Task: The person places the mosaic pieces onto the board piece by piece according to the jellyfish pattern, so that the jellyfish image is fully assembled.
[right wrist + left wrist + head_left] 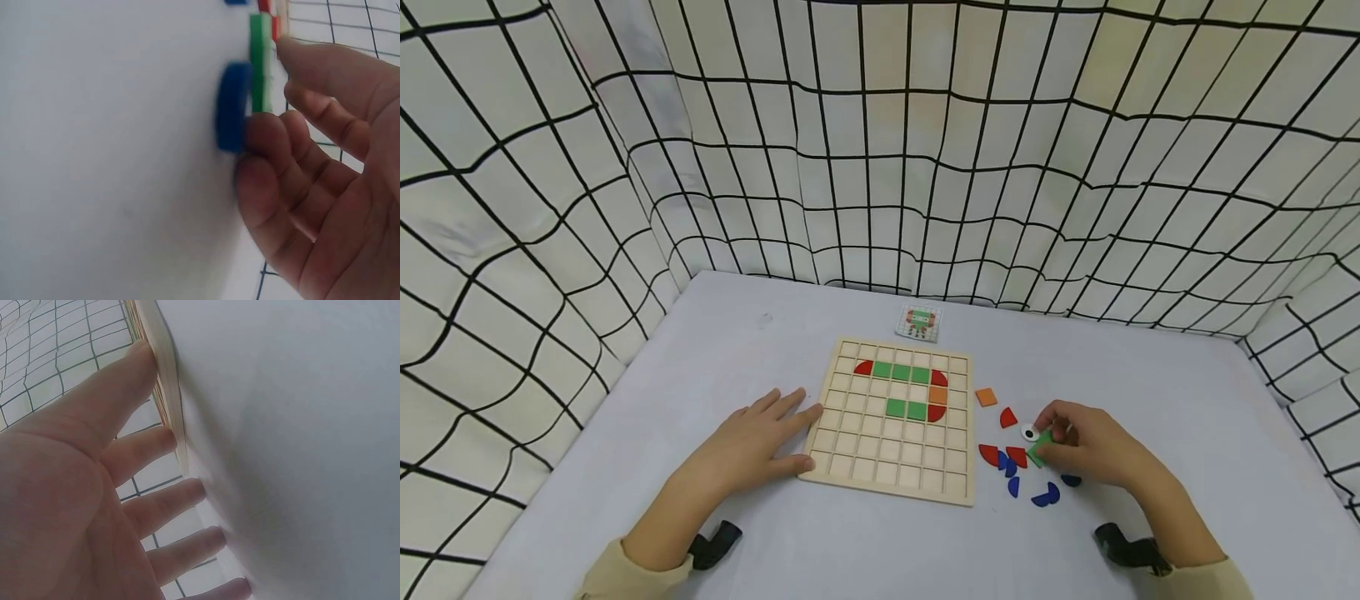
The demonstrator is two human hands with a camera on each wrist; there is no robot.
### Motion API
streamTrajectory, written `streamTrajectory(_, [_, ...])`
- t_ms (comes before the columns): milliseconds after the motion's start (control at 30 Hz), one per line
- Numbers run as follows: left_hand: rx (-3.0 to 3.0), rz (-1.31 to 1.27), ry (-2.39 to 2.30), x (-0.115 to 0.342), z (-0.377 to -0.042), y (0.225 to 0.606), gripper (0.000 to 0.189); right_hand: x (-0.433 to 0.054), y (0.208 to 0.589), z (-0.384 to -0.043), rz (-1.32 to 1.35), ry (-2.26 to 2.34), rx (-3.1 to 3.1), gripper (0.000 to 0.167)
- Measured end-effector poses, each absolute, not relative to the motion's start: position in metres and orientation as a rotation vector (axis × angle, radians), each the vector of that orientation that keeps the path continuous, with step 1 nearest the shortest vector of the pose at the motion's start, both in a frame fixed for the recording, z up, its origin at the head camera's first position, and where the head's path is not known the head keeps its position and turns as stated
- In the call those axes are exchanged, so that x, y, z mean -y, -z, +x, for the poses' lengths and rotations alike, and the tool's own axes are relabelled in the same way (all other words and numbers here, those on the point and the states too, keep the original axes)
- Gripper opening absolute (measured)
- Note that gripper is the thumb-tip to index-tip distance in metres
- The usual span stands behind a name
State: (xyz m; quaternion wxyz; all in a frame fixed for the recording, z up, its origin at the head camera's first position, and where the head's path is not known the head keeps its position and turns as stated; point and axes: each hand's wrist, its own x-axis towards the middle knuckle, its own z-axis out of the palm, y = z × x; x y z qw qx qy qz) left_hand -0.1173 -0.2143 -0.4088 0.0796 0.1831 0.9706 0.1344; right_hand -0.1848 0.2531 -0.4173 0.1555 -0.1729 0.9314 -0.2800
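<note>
A wooden grid board (887, 454) lies on the white table, with green, red and orange tiles set in its upper squares. My left hand (760, 446) is spread flat at the board's left edge; thumb and index fingertip touch its side, as the left wrist view also shows. Right of the board, my right hand (1086, 442) has its thumb and curled fingers around a green square tile (1042, 442). In the right wrist view, green tiles (259, 62) show between the thumb and fingers, with a blue piece (232, 106) close by. A round eye tile (1029, 432) lies by the fingertips.
Red quarter-circle tiles (1008, 417), an orange square (987, 397) and several blue half-circles (1013, 487) are scattered between board and right hand. A small pattern card (919, 322) lies behind the board. Netting (887, 158) over white sheets encloses the table.
</note>
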Motion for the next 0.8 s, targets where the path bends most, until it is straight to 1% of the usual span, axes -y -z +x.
streamTrajectory(400, [-2.915,0.559,-0.382,0.214,-0.118,0.409,0.071,-0.263,0.416,-0.188,-0.479,0.787,-2.655,0.024])
streamTrajectory(633, [-2.922,0.567,-0.374,0.214,-0.118,0.410,0.071,-0.263,0.416,-0.188,-0.479,0.787,-2.628,0.031])
streamTrajectory(800, [-2.924,0.563,-0.380,0.214,-0.117,0.410,0.071,-0.264,0.418,-0.190,-0.489,0.797,-2.618,0.028])
